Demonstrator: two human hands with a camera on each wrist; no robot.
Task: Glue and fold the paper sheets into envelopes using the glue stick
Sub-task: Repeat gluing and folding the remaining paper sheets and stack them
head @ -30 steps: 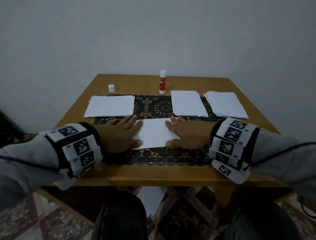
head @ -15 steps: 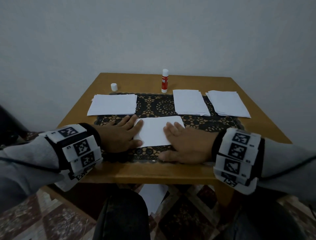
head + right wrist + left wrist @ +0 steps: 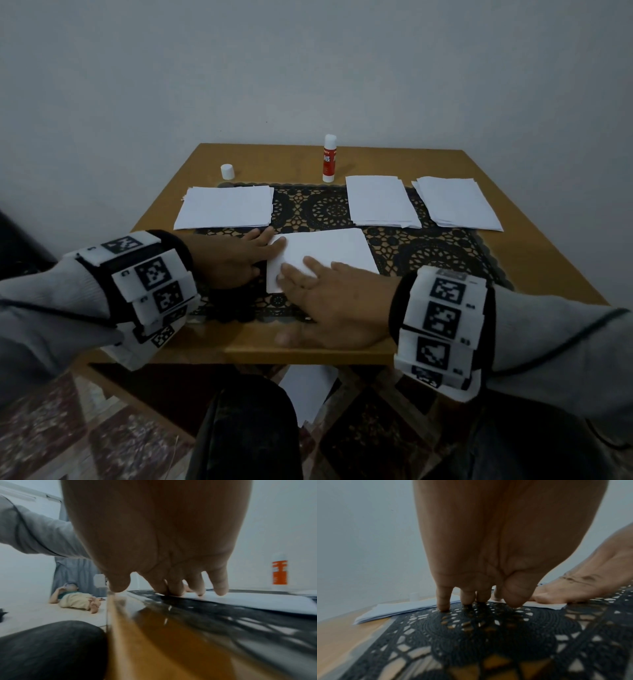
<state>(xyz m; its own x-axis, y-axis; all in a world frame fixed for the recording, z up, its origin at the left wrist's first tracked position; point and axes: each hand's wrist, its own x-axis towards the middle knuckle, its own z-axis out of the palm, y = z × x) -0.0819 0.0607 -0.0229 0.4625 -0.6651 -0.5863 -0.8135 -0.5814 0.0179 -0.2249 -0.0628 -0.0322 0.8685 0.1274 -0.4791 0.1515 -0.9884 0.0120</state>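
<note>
A folded white sheet [image 3: 329, 251] lies on the black lace mat [image 3: 445, 255] near the table's front. My left hand [image 3: 236, 262] rests flat at its left edge, fingers straight and touching the paper. My right hand [image 3: 329, 294] lies flat across its near left part, fingers [image 3: 221, 586] straight and pressing down on the sheet [image 3: 257, 600]. In the left wrist view my left hand's fingers [image 3: 443, 601] rest on the mat. The red and white glue stick [image 3: 329, 158] stands upright without its cap at the back, also seen as the glue stick [image 3: 280, 573] in the right wrist view.
The white cap [image 3: 227, 171] stands at the back left. A paper stack [image 3: 226, 211] lies at the left, and two more stacks [image 3: 382, 202] [image 3: 457, 207] at the right. The wooden table [image 3: 534, 246] has a front edge close to my knees. A sheet [image 3: 308, 387] lies on the floor below.
My right hand has slid leftward across the folded sheet, from its right end to its left part. The left hand has stayed at the left edge.
</note>
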